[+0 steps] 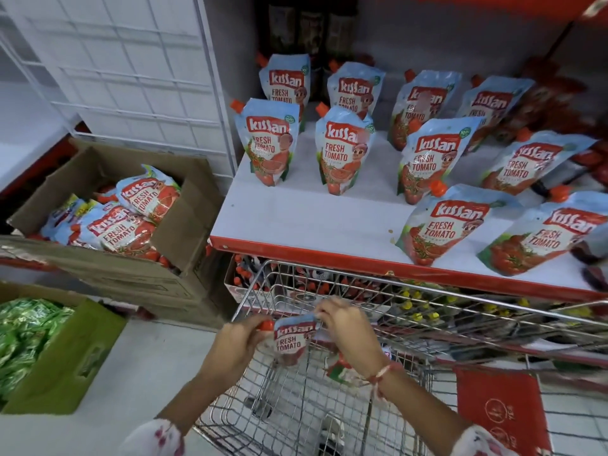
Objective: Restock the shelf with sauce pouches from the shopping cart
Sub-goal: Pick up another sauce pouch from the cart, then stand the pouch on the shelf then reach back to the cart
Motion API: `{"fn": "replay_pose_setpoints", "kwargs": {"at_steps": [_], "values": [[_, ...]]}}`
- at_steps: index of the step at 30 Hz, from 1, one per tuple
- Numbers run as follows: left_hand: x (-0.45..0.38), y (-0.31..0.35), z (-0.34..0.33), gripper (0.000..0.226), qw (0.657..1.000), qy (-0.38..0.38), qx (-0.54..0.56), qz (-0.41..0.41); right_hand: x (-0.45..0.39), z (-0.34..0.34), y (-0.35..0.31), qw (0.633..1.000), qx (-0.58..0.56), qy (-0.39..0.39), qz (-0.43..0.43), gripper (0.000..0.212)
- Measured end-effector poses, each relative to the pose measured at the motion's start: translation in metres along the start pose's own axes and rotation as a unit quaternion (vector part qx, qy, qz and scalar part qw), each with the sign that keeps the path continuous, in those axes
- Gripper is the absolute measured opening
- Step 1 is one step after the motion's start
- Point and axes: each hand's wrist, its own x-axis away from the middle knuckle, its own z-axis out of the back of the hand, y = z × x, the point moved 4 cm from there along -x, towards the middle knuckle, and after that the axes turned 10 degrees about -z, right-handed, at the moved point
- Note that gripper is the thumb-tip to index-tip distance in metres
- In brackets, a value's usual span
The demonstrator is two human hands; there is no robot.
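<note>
The pouch at the shelf's right end (546, 238) is cut by the picture's edge. Dark bottles at the shelf's back (309, 24) are too blurred to read. The right hand (348, 324) covers the held pouch's (291, 340) upper right corner. Items under the shelf (329, 284) stay unclear behind the cart wire (362, 281).

Glossy plastic-film sauce pouch (291, 339) above bright wire-metal shopping cart (329, 406); left of cart, matt brown cardboard box (138, 278).

we're in a shop aisle: a red-edged shelf (329, 212) of identical ketchup pouches (268, 143), wire shopping cart (329, 284) parked just below it.
</note>
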Motion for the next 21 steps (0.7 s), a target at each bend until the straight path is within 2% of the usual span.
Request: {"fn": "replay_pose_setpoints", "kwargs": {"at_steps": [5, 9, 15, 21], "values": [[-0.012, 0.046, 0.050, 0.023, 0.984, 0.100, 0.147, -0.026, 0.018, 0.090, -0.012, 0.982, -0.104, 0.155, 0.026, 0.008], [-0.036, 0.088, 0.095, 0.021, 0.959, 0.149, 0.231, -0.073, 0.018, 0.155, -0.025, 0.959, -0.161, 0.232, 0.032, 0.008], [-0.084, 0.136, 0.140, 0.020, 0.945, 0.168, 0.248, -0.134, 0.004, 0.225, -0.026, 0.934, -0.151, 0.322, 0.040, 0.004], [-0.129, 0.142, 0.143, 0.019, 0.954, 0.149, 0.228, -0.122, -0.023, 0.234, -0.012, 0.927, -0.153, 0.341, -0.016, 0.005]]}}
